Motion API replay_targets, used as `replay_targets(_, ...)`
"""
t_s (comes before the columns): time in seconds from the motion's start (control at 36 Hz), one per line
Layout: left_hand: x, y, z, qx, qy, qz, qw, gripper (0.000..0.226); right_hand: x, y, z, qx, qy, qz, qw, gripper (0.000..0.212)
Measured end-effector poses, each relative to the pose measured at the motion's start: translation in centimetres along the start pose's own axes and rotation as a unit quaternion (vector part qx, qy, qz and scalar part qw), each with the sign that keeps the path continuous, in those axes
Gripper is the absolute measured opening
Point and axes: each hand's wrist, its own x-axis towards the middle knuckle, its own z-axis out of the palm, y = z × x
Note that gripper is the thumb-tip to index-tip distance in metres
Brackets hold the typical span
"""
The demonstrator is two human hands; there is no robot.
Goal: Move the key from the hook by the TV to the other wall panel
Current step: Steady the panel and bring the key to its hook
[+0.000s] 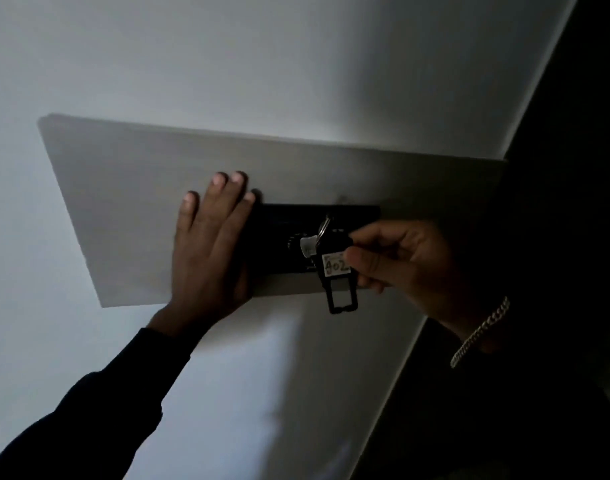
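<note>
Our left hand (210, 244) lay flat, fingers spread, on the pale wall panel (123, 188). Our right hand (397, 261) pinched the tagged key (331, 261) against the panel's black plate (289, 220).

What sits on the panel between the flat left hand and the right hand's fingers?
In the head view, the key and its tag hang against a black plate.

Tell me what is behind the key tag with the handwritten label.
Behind the key tag lie a black plate and the pale wall panel. Tag and ring cover any hook; right hand fingers hide the tag's right edge.
</note>
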Motion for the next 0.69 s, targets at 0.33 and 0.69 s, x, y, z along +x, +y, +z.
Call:
replay_targets(0.33,0.9,-2.0,1.3,0.277,0.075,-0.056,0.956,0.071,5.7,-2.0,-2.8,0.005,0.038,-0.137,0.99,0.011)
replay_targets(0.69,0.6,-2.6,1.9,0.277,0.081,-0.047,0.956,0.075,6.8,-0.6,-2.3,-0.023,0.118,-0.141,0.983,0.024)
